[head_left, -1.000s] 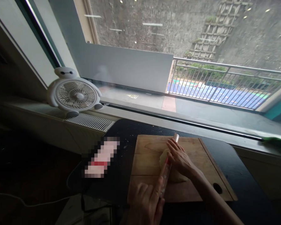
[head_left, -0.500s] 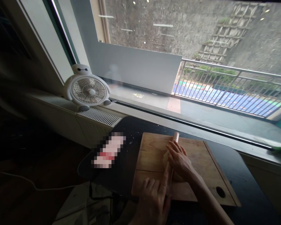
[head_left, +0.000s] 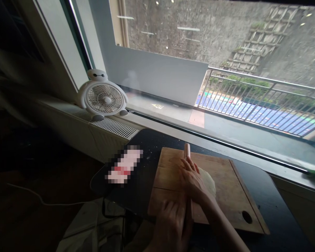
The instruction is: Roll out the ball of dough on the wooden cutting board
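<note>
A rolling pin [head_left: 187, 150] lies lengthwise across a wooden cutting board [head_left: 231, 199], its far end showing past my fingers. My right hand [head_left: 193, 180] is laid over its middle, fingers pressed together across it. Lower down, my left hand [head_left: 171, 220] is closed around the near end, which is mostly hidden and in shadow. A thin round of pale dough [head_left: 208, 180] shows flat on the board just right of the pin. Part of the dough is covered by my right hand and forearm.
The board rests on a dark table [head_left: 262, 178] against the window sill. A blurred-out pink and red item [head_left: 127, 162] lies left of the board. A white fan [head_left: 105, 99] stands on the radiator cover [head_left: 118, 127]. A white cable [head_left: 57, 203] runs at lower left.
Both hands have shifted the rolling pin to the left over the board. The dough round now shows on the pin's right side; before, a bit showed on its left. The view has shifted slightly.
</note>
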Demonstrator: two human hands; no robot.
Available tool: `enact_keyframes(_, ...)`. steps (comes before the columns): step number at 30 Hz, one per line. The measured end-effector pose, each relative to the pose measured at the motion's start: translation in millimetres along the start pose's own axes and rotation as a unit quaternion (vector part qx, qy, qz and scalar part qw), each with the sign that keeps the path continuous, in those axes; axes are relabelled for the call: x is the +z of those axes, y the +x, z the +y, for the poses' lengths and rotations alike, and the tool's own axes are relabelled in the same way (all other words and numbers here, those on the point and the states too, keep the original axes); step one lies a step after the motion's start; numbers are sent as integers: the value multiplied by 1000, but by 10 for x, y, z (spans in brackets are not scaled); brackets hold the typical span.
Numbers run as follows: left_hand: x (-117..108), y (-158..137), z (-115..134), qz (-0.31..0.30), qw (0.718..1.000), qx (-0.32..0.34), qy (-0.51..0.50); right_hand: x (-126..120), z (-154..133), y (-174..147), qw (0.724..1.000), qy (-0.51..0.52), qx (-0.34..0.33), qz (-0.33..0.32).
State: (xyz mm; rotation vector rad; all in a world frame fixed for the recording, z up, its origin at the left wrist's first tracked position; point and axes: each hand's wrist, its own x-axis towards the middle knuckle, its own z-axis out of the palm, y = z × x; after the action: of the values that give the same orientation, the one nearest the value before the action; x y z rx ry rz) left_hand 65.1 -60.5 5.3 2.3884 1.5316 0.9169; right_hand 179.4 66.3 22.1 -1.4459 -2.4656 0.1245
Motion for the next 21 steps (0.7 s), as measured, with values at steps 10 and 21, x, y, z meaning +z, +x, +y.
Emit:
enact_keyframes(10, -107, -131, -234, 18, 999, -21, -16, 48, -123, 87, 1000, 11, 19, 0)
enact_keyframes(21, -515, 324, -815, 72, 993, -76, 56, -111, 155, -212, 999, -23, 15, -20)
